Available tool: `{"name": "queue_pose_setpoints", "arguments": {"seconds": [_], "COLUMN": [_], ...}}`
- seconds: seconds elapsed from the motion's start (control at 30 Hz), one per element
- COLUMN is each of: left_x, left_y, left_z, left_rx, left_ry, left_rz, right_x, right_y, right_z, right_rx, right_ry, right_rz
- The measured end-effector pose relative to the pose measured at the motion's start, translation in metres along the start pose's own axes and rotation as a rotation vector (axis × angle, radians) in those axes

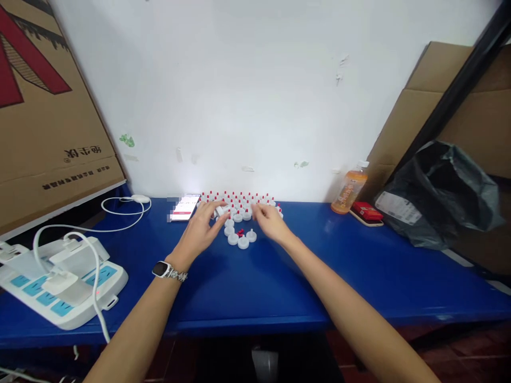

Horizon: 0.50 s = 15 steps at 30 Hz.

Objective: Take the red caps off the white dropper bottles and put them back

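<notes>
Many white round bottle caps with pointed nozzles stand in a cluster on the blue table, most with small red tips. My left hand, wearing a watch, is at the cluster's left side, with a white nozzle cap between thumb and fingers. At the right side, my right hand is closed in a pinch; whatever is in its fingertips is too small to make out. Nearer me, several nozzle caps without red tips curve around a little pile of loose red tips.
A lit phone lies left of the cluster. A white power strip with cables occupies the left, beneath a large cardboard box. To the right are an orange drink bottle, a red packet and a dark plastic bag.
</notes>
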<state>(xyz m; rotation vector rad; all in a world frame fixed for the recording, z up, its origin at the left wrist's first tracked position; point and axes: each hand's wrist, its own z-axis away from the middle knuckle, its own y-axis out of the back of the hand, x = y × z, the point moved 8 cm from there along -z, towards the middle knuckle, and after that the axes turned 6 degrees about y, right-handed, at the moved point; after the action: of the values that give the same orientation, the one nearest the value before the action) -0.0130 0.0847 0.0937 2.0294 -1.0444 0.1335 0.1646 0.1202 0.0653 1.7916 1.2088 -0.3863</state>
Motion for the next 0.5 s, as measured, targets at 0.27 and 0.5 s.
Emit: {"name": "queue_pose_setpoints", "arguments": {"seconds": [0.27,0.5], "left_x": [0.007,0.014], "left_y": [-0.028,-0.032], "left_z": [0.004,0.003], "left_rx": [-0.144,-0.087], "left_ry": [-0.008,-0.034], "left_rz": [0.032,0.112], "right_x": [-0.009,-0.01], "right_y": [-0.022,-0.019], "right_z": [-0.003,0.004], "right_rx": [-0.118,-0.063], "right_ry": [0.006,-0.148], "right_rz": [-0.064,-0.637]}}
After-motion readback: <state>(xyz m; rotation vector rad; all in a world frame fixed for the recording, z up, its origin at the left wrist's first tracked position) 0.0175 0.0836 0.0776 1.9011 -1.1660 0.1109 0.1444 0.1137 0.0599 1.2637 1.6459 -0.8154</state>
